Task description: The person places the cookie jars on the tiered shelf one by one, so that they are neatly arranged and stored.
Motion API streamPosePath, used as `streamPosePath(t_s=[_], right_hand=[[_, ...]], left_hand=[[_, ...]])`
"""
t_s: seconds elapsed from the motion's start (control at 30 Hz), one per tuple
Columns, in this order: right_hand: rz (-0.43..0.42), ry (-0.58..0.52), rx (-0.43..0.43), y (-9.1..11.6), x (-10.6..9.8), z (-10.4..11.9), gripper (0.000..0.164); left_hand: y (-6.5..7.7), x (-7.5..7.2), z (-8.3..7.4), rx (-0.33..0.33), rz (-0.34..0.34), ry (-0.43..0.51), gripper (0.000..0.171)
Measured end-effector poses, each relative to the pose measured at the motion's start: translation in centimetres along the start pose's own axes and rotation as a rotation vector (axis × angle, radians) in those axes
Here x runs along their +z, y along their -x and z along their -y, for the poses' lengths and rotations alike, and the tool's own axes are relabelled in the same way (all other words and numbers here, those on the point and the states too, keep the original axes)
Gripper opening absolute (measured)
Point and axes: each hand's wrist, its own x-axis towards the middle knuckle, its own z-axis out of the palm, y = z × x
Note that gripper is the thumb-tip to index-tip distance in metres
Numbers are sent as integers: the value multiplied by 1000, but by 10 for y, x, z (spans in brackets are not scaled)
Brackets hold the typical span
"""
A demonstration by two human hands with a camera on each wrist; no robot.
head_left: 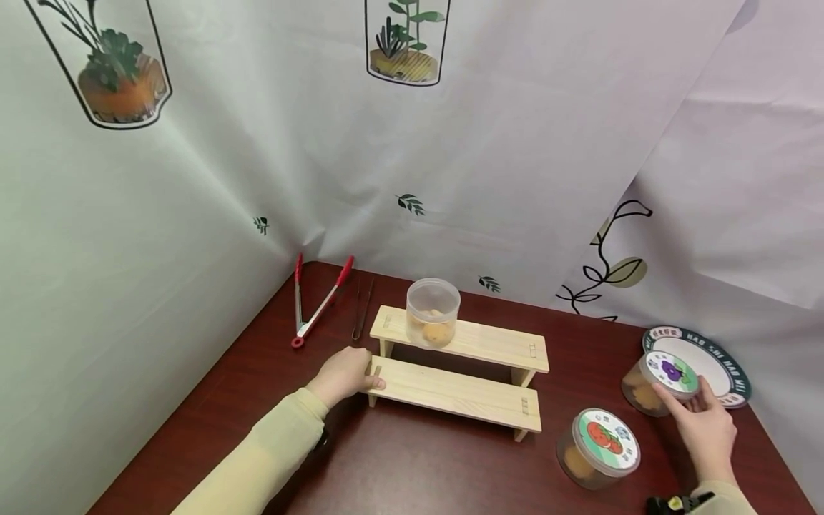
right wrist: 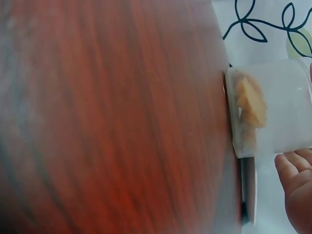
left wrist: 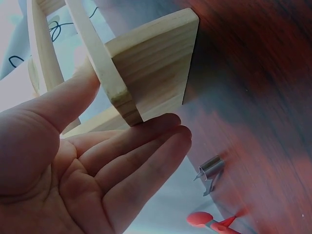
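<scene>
A two-step wooden display rack (head_left: 444, 390) stands mid-table. At the lower step's left end my left hand (head_left: 344, 375) grips the board, the thumb over its top; the left wrist view shows that hand (left wrist: 112, 165) with thumb and fingers on either side of the wood (left wrist: 117, 90). At the right, my right hand (head_left: 702, 425) holds a clear plastic jar (head_left: 646, 390) by its lid, which carries a purple picture label. Pale orange food pieces (right wrist: 251, 100) lie inside it. Another lidded jar (head_left: 595, 450), with a tomato label, stands nearer. A lidless jar (head_left: 433, 315) sits on the upper step.
A plate with a dark lettered rim (head_left: 740, 375) lies behind the held jar. Red-handled tongs (head_left: 315, 315) and thin metal tweezers (head_left: 363, 315) lie at the back left. Patterned cloth (head_left: 515, 179) hangs along the back and left table edges.
</scene>
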Motion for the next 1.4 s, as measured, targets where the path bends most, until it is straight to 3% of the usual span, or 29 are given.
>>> streamPosePath(t_s=[0.57, 0.77, 1.07, 1.4], right_hand=[[-28, 19, 26, 1, 1, 0, 83], [-4, -62, 42, 5, 2, 4, 83], [-29, -59, 51, 10, 0, 14, 82], [-58, -67, 1, 19, -4, 27, 78]], left_hand=[[-1, 1, 2, 7, 9, 34, 34], [-1, 1, 4, 31, -19, 57, 33], [-3, 5, 8, 40, -54, 98, 35], [0, 4, 7, 10, -52, 105, 34]])
